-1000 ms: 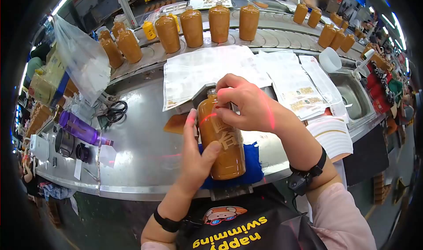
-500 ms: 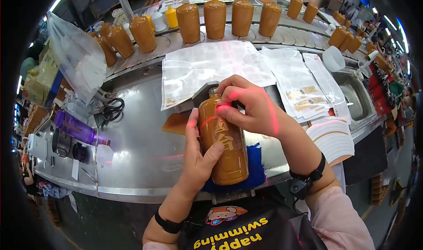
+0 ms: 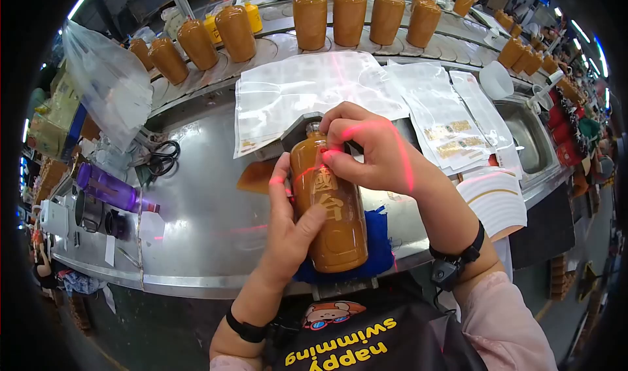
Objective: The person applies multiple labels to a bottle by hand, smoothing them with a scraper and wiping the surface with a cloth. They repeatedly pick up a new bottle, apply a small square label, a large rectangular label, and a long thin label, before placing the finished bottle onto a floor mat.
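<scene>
A glossy brown bottle (image 3: pixel 339 247) with gold characters on its front lies tilted, its neck pointing away from me, over a blue cloth (image 3: pixel 377 240). My left hand (image 3: pixel 290 230) wraps the bottle's left side, its thumb lying on the front near the lower character. At the bottle's shoulder, just above the upper character, the thumb and index finger of my right hand (image 3: pixel 366 152) are pinched together. Whatever sits between those fingertips is too small to make out. A red laser line crosses the bottle and both hands. Behind the neck stands a grey angled metal holder (image 3: pixel 296 130).
Behind the steel table (image 3: pixel 196 220), several brown bottles (image 3: pixel 348 17) stand on a conveyor (image 3: pixel 275 47). Printed clear sheets (image 3: pixel 314 89) lie at the back, with more sheets (image 3: pixel 438 122) to the right by a sink (image 3: pixel 526 139). Scissors (image 3: pixel 163 158) and a purple bottle (image 3: pixel 108 186) are at left.
The conveyor bottles have shifted to the right. The upper gold character shows more fully beneath my right hand, which stays pinched at the shoulder. My left hand keeps its hold.
</scene>
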The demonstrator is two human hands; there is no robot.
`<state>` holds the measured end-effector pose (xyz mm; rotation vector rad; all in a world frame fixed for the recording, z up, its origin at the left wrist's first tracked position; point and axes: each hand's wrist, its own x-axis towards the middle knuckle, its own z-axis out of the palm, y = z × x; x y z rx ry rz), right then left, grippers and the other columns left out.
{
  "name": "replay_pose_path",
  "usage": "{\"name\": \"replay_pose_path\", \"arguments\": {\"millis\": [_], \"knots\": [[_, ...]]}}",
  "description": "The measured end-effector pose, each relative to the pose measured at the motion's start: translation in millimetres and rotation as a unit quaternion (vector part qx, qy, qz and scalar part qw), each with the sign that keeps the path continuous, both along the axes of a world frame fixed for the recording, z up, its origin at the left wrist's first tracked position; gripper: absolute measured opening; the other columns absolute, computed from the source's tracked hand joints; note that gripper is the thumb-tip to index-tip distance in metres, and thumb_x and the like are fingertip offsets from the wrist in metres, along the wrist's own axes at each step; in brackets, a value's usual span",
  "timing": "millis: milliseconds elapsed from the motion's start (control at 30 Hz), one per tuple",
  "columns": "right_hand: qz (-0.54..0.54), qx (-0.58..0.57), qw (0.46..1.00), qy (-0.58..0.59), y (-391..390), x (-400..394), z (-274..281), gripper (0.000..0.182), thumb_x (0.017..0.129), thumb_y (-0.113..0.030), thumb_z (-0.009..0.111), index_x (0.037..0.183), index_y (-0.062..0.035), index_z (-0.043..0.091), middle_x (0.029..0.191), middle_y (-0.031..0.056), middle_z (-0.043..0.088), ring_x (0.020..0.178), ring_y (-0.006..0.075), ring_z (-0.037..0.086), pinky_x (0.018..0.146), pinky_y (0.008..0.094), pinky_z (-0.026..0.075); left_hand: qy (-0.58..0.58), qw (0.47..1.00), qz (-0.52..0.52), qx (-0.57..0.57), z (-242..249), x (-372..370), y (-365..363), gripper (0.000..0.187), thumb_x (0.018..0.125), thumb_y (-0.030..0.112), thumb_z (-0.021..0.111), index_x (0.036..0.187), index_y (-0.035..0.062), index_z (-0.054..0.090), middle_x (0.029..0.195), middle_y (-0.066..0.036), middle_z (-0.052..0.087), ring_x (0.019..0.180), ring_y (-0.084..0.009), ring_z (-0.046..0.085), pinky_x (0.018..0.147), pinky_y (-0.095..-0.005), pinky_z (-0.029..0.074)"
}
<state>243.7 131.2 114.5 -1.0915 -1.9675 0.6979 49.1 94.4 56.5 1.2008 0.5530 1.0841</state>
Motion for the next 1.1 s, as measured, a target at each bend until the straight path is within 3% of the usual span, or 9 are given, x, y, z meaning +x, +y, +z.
{"name": "replay_pose_path", "arguments": {"millis": [67,467,733,933,1033,1100], "knots": [[-0.001,-0.012,1.0,0.002,1,0,0,0.013,0.082,-0.01,0.066,0.078,-0.0008,0.057,0.105,0.0131,0.059,0.092,0.0216,0.06,0.079,0.0323,0.048,-0.035,0.999,-0.005,-0.032,3,0,0,0.086,0.092,0.019,0.064,0.15,0.002,0.003,0.138,-0.017,0.039,0.125,-0.0229,0.047,0.103,-0.0361,0.042],[-0.002,-0.018,1.0,0.011,4,1,-2,0.012,0.079,-0.01,0.065,0.076,-0.0006,0.058,0.104,0.0125,0.059,0.091,0.0211,0.06,0.079,0.0318,0.048,0.046,0.999,0.004,0.015,-5,0,1,0.093,0.089,0.022,0.068,0.151,0.002,0.002,0.144,-0.017,0.032,0.129,-0.0233,0.042,0.105,-0.0364,0.04],[-0.006,-0.036,0.999,0.01,3,0,-1,0.011,0.079,-0.01,0.064,0.076,-0.0004,0.059,0.104,0.0122,0.059,0.09,0.0211,0.06,0.08,0.0313,0.048,0.037,0.999,-0.002,0.02,-3,0,1,0.093,0.088,0.023,0.068,0.15,0.0016,0.002,0.145,-0.017,0.029,0.13,-0.0237,0.041,0.106,-0.037,0.038],[-0.029,0.008,1.0,0.01,2,6,-4,0.014,0.088,-0.014,0.062,0.088,-0.0008,0.06,0.104,0.0124,0.06,0.095,0.0213,0.059,0.084,0.031,0.047,0.021,1.0,-0.005,0.002,-3,1,-1,0.09,0.09,0.024,0.066,0.151,0.004,0.002,0.143,-0.017,0.033,0.129,-0.0238,0.043,0.106,-0.0369,0.039],[-0.073,-0.046,0.993,0.083,-13,16,-16,0.021,0.095,-0.021,0.059,0.098,-0.0005,0.058,0.108,0.0117,0.058,0.1,0.0188,0.056,0.088,0.0311,0.045,-0.003,1.0,-0.011,-0.009,-2,-1,0,0.088,0.092,0.026,0.065,0.151,0.0053,0.003,0.143,-0.017,0.035,0.129,-0.0243,0.044,0.106,-0.037,0.039],[-0.053,-0.063,0.987,0.141,-29,16,-36,0.042,0.091,-0.032,0.066,0.118,-0.0028,0.053,0.113,0.0139,0.052,0.102,0.0228,0.055,0.087,0.0355,0.046,-0.011,1.0,-0.011,-0.005,-3,-1,1,0.087,0.093,0.026,0.064,0.151,0.0057,0.003,0.143,-0.017,0.035,0.129,-0.0249,0.044,0.106,-0.0372,0.039]]}}
